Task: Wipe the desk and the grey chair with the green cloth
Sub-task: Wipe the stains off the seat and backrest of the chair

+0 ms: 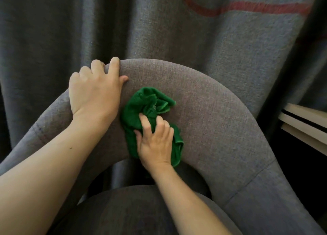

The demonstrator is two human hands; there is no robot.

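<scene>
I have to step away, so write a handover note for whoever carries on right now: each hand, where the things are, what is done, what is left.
Left hand: grip closed over the top edge of the chair backrest, steadying it.
Right hand: presses the bunched green cloth flat against the inner face of the backrest, just right of the left hand.
Done: cannot tell how much has been wiped; no marks show.
Left: the rest of the backrest, the arms and the seat. The desk is not in view, so check it too.
</scene>
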